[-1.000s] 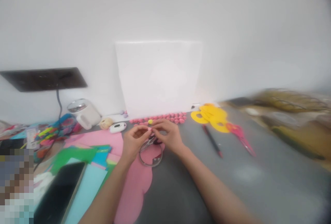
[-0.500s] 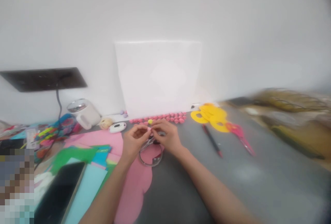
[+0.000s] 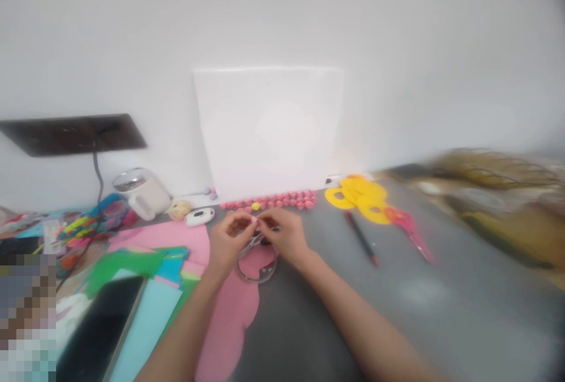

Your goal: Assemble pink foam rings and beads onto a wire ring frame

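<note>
We look down at our two bare hands meeting over a grey table (image 3: 441, 311). Our left hand (image 3: 227, 241) comes in from the lower left, our right hand (image 3: 285, 235) from the lower right, and their fingertips touch at one spot between them. There both hands pinch a very small pale piece (image 3: 255, 221); it is too tiny and blurred to tell what it is or which way its long axis runs. Neither hand is nearer: the piece sits at the meeting point, just ahead of both palms, with both thumbs and forefingers closed around it.

Directly below the fingertips lies a pair of small scissors (image 3: 253, 243), its blades pointing up and away toward the right hand, resting across a clear ring (image 3: 257, 267) on a pink sheet (image 3: 229, 311). Neither hand touches the scissors, as far as we can tell.

Just beyond the fingertips a small yellow ball (image 3: 255, 206) sits in a row of pink beads (image 3: 282, 200) along the foot of a white board (image 3: 269, 129) that leans on the wall. Well to the right lie yellow cut-outs (image 3: 359, 193), a pen (image 3: 362, 239) and pink scissors (image 3: 408, 229). To the left are coloured paper sheets (image 3: 145, 264), a dark phone (image 3: 103, 329) and a white mug (image 3: 141, 193).
</note>
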`<state>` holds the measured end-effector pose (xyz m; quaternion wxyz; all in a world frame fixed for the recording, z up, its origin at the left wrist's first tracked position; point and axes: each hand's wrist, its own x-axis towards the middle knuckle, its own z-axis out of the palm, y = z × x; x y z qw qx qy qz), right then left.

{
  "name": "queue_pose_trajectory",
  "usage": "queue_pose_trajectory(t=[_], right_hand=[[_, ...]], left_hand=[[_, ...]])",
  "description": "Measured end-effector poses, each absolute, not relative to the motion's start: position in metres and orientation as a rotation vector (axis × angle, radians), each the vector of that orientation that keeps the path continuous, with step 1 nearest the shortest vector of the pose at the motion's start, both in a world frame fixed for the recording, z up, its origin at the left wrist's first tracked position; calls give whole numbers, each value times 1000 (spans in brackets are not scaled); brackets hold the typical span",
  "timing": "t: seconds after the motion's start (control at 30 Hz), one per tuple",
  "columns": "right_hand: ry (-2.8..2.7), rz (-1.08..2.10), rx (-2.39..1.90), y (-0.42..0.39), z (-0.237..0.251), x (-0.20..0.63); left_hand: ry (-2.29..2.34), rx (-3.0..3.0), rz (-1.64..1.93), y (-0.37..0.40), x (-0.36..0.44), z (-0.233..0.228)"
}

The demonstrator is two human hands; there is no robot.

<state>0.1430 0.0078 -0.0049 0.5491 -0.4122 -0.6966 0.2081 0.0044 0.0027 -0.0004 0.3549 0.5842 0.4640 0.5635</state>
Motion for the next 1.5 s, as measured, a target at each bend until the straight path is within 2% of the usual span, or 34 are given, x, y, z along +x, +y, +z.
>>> queue_pose_trajectory(t=[0.1, 0.4, 0.6, 0.83, 1.0, 1.5], right_hand=[[-1619, 506, -1012, 7, -4, 142], [-1226, 991, -1033, 1, -2, 130], [-1092, 1146, -1047, 0, 2, 128], [-1300, 861, -1076, -2, 2, 129], [-1267, 969, -1043, 0, 1, 131], [-1260, 897, -1011, 1, 0, 130]], left_hand=[[1209, 1570, 1451, 3, 5, -1], [1251, 1721, 1512, 0, 10, -7], [1315, 1759, 1545, -3, 13, -6], [1276, 1547, 1573, -1, 14, -8], [1257, 1522, 1573, 1, 11, -7], [1256, 1393, 1548, 5, 8, -9]])
